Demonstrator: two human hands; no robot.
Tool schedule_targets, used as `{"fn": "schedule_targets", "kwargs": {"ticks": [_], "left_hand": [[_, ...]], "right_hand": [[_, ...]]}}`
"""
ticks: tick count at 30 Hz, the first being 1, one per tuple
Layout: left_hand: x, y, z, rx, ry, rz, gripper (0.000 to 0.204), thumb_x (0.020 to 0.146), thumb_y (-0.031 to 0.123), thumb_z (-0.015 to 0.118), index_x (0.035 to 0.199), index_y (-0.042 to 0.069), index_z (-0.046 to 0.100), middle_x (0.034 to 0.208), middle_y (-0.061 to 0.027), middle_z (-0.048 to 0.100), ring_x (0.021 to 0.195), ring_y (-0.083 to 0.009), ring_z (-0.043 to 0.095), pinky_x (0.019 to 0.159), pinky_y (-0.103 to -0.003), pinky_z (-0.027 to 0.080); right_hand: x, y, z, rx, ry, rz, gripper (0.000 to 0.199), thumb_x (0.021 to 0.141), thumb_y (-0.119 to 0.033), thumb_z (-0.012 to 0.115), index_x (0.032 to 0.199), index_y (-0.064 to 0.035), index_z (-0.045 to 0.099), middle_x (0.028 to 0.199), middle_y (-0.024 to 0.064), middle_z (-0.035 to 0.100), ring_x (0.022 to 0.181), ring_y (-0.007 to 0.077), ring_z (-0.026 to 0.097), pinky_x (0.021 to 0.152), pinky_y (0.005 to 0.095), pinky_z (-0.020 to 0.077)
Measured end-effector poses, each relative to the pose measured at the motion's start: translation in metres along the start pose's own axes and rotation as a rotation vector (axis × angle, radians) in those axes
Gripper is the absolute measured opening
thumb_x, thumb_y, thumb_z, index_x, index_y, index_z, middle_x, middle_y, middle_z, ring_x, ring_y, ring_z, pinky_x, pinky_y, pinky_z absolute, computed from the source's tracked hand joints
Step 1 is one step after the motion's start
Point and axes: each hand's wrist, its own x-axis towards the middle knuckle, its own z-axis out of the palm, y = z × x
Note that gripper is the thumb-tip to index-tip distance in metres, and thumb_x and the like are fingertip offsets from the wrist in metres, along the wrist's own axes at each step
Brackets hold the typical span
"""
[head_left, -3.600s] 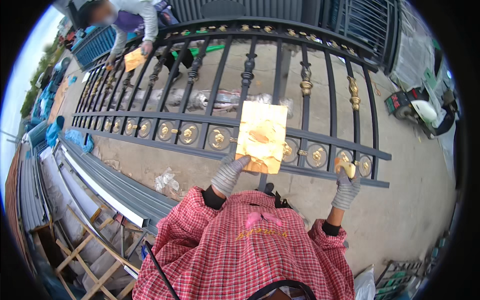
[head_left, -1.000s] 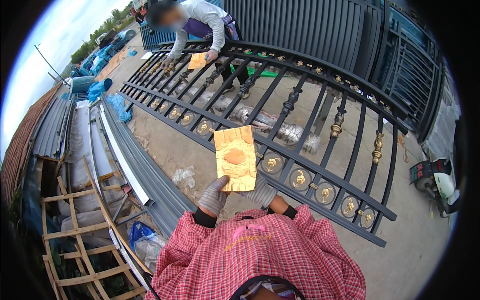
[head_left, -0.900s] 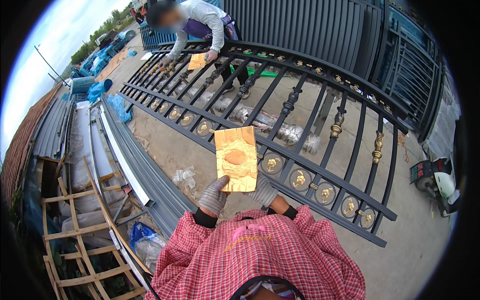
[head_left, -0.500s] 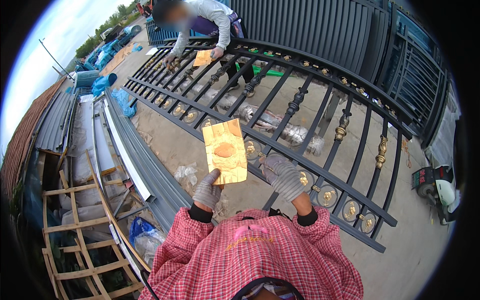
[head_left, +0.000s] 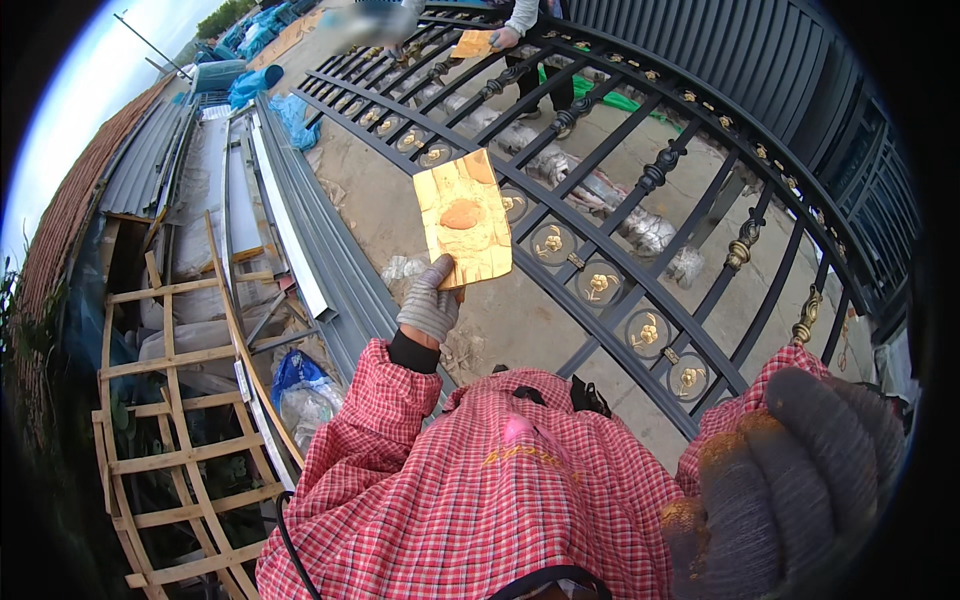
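Note:
My left hand, in a grey glove, pinches the lower edge of a creased gold-coated card. An orange-brown patch lies in the middle of the card, which is held up in front of the fence panel. My right hand looms large at the lower right, its dark glove stained gold on the fingers. Its fingers are curled together, and whatever they may hold is hidden. Beyond the card stretches the black metal fence panel, with gold flowers in its rings and gold on some baluster knobs.
Across the panel a co-worker's gloved hand holds another gold card. Wrapped rolls lie beneath the panel. On the left are grey metal sheets and a wooden lattice. Dark slatted panels stand behind.
My right hand has come away from the fence panel, back and up close at the lower right. My left hand and the card have shifted slightly up and right in the picture as the view turned.

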Motion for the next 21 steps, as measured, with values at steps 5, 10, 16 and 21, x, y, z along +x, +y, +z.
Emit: {"fn": "schedule_targets", "kwargs": {"ticks": [5,10,16,21], "left_hand": [[-0.005,0.004,-0.016,-0.102,0.148,0.019,0.033,0.077,0.016,0.058,0.107,0.007,0.046,0.099,-0.0058,0.058,0.08,-0.0179,0.058,0.06,-0.029,0.044],[-0.016,0.024,-0.034,-0.229,0.219,0.063,0.034,0.08,0.013,0.055,0.109,0.0,0.044,0.109,-0.0142,0.053,0.097,-0.0289,0.053,0.079,-0.035,0.044],[0.0,0.02,0.007,-0.282,0.151,-0.116,0.037,0.081,0.019,0.053,0.113,0.004,0.042,0.116,-0.0165,0.048,0.108,-0.0317,0.045,0.083,-0.041,0.035],[-0.007,0.022,-0.002,-0.237,0.154,-0.119,0.039,0.08,0.02,0.053,0.114,0.004,0.042,0.115,-0.0165,0.049,0.11,-0.0325,0.043,0.087,-0.044,0.029]], "right_hand": [[0.003,-0.015,0.031,0.503,0.113,0.068,0.015,0.074,-0.018,0.056,0.083,-0.0055,0.057,0.08,0.0063,0.056,0.08,0.0241,0.056,0.072,0.0361,0.0437],[0.031,-0.045,0.117,1.039,0.234,0.262,0.016,0.071,-0.017,0.058,0.081,-0.0049,0.057,0.073,0.0066,0.056,0.07,0.0215,0.056,0.065,0.0333,0.043],[0.078,-0.103,0.27,1.46,0.054,0.933,0.034,0.071,-0.016,0.06,0.103,-0.0049,0.055,0.076,0.0082,0.057,0.067,0.0179,0.054,0.063,0.0273,0.042],[0.107,-0.162,0.326,1.438,0.165,0.957,0.037,0.067,-0.017,0.064,0.101,-0.0057,0.057,0.083,0.0093,0.059,0.076,0.0201,0.056,0.069,0.028,0.043]]}}
